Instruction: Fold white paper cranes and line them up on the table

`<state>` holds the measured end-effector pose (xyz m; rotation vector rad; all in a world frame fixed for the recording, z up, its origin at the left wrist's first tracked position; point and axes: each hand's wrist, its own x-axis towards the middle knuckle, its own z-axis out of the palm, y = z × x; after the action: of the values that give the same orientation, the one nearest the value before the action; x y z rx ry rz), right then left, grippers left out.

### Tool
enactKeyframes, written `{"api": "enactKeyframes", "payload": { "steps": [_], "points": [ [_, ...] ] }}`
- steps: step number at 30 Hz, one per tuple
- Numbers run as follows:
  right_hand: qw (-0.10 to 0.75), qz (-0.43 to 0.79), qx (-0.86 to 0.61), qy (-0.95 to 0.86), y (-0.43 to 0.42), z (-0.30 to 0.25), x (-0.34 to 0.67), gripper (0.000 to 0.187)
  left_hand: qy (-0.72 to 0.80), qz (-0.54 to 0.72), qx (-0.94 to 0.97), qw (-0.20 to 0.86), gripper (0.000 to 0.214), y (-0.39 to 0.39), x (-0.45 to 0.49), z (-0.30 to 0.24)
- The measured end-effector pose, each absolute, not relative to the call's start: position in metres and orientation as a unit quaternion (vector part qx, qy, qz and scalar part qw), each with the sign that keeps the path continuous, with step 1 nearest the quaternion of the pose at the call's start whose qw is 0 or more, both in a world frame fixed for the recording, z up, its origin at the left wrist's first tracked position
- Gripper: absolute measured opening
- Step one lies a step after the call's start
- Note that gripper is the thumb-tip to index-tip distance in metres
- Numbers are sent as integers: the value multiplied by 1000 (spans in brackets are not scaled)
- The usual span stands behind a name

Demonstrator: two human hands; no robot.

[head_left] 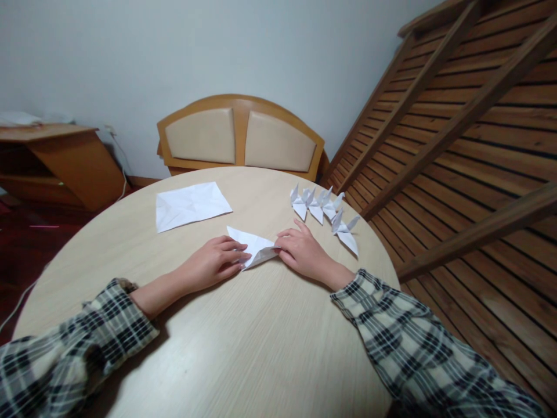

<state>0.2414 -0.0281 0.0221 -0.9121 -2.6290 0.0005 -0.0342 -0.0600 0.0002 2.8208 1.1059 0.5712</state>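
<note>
A partly folded white paper (253, 245) lies on the round pale wooden table (243, 348) between my hands. My left hand (213, 264) rests on its left edge, fingers bent and pressing the paper down. My right hand (300, 251) pinches the paper's right tip between thumb and fingers. Both arms are in plaid sleeves.
A flat creased white sheet (191, 205) lies at the table's far left. Several folded paper cranes (324, 212) stand in a row at the far right edge. A wooden chair (241, 139) stands behind the table, a slatted wooden frame (470, 145) leans at right, a desk (56, 157) at left.
</note>
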Motion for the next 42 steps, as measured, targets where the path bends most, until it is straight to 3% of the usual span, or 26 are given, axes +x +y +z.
{"api": "enactKeyframes", "payload": {
  "steps": [7,15,24,31,37,42],
  "points": [
    [226,41,-395,-889,-20,14,240,29,330,199,922,42,29,-64,-30,2],
    [211,17,-423,-881,-16,7,237,32,328,192,923,59,31,-65,-28,3],
    [232,21,-452,-861,-14,-1,237,20,363,184,911,74,31,-70,-27,6],
    [236,32,-447,-862,-14,-2,237,14,306,144,941,15,46,-72,-25,7],
    [233,25,-437,-869,-13,1,237,15,304,132,943,-9,42,-72,-23,7],
    [251,-53,-374,-891,-20,9,238,20,305,142,942,-4,39,-73,-23,8]
  ]
}}
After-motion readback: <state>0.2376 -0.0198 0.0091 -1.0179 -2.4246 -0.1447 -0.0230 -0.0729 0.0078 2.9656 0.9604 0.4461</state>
